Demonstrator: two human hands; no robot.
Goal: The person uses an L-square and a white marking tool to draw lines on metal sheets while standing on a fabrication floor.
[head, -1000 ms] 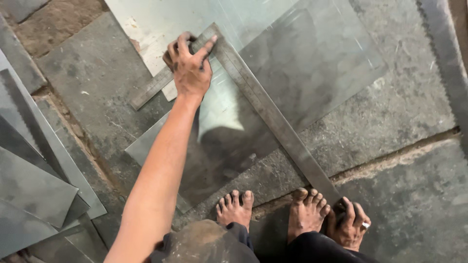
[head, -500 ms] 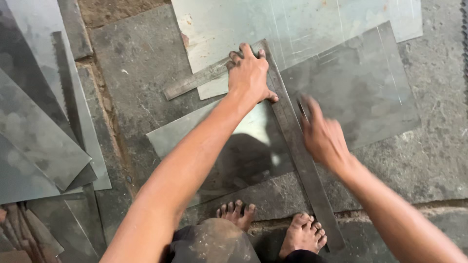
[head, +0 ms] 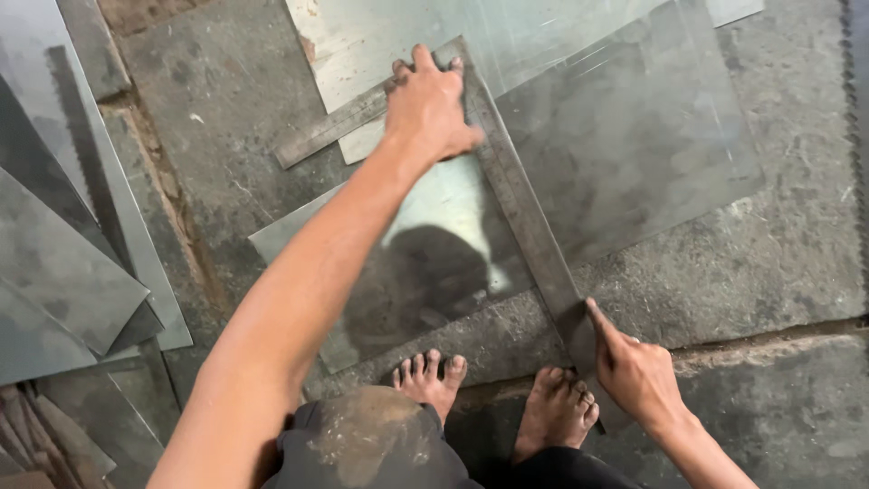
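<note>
Steel square is already laid flat on the metal sheet on the stone floor, with its corner pinned down by the left hand, palm flat and fingers spread over both arms of it. Its near end, just by the bare feet, is touched by the right hand, index finger out along the blade and nothing visibly held. No scribed line can be made out along the blade, so lining-up looks done and marking not started, probably.

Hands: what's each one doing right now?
Left hand: pressed flat on the metal square, fingers spread.
Right hand: forefinger on the square's near end; holds nothing.
</note>
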